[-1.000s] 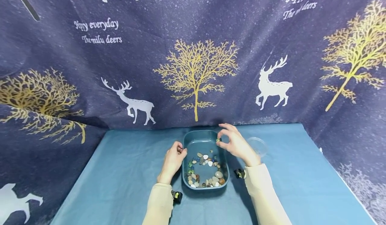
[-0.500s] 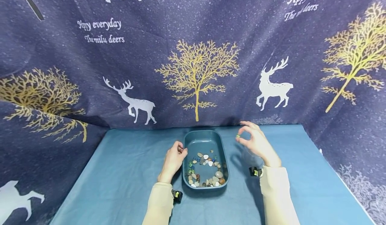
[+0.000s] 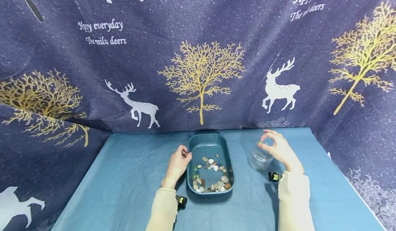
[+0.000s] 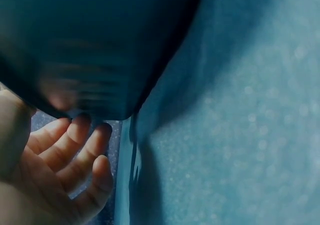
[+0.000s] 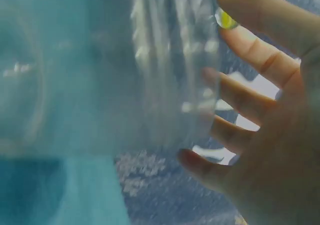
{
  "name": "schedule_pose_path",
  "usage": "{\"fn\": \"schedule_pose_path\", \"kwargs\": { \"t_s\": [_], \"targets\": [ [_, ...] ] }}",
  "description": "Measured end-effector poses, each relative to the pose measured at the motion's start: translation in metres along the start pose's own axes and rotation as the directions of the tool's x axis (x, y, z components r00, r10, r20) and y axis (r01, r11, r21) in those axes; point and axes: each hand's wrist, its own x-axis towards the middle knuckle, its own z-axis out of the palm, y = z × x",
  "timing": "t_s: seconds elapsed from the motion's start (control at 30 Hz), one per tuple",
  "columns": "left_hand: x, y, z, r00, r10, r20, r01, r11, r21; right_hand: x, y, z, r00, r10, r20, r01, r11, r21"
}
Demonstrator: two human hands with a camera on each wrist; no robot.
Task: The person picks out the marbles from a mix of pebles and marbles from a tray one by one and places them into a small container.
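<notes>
My right hand (image 3: 282, 152) pinches a clear glass marble with a yellow-green core (image 5: 226, 19) between thumb and index finger, the other fingers spread. It is at the mouth of a clear plastic jar (image 3: 260, 160), which fills much of the right wrist view. My left hand (image 3: 177, 164) holds the left rim of a dark teal basin (image 3: 211, 193), thumb at the rim and fingers loosely bent outside. In the left wrist view the basin hides the thumb's end. Inside the basin lie several pebbles (image 3: 224, 179), white stones (image 3: 216, 168) and green marbles (image 3: 195, 169).
A blue cloth (image 3: 130, 189) covers the table. Behind it hangs a dark blue curtain (image 3: 173, 24) with printed deer and trees. The jar stands to the right of the basin, with bare cloth between them. A black wrist camera (image 3: 274, 176) sits below the right hand.
My right hand has carried the marble rightward from the basin's far right rim to the jar's mouth, bringing the jar's body into sight. The left hand and basin have stayed put.
</notes>
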Motion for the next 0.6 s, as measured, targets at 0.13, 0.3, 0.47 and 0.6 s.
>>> {"fn": "schedule_pose_path", "kwargs": {
  "t_s": [0.13,0.3,0.47,0.6],
  "targets": [
    [0.001,0.001,-0.001,1.0,0.0,0.001,0.0,1.0,0.003,-0.004,0.011,-0.003,0.998,0.017,0.054,-0.017,1.0,-0.006],
    [0.0,-0.001,-0.001,1.0,0.002,-0.003,-0.002,1.0,0.011,-0.007,0.018,0.0,0.992,0.033,0.12,-0.032,0.999,-0.008],
    [0.0,0.0,-0.001,1.0,0.003,-0.006,-0.003,1.0,0.016,-0.006,0.017,0.006,0.985,0.044,0.168,-0.041,0.999,-0.023],
    [0.0,0.001,-0.001,1.0,0.002,-0.007,-0.002,1.0,0.017,-0.003,0.012,0.011,0.979,0.018,0.204,0.003,0.995,-0.102]
  ]
}}
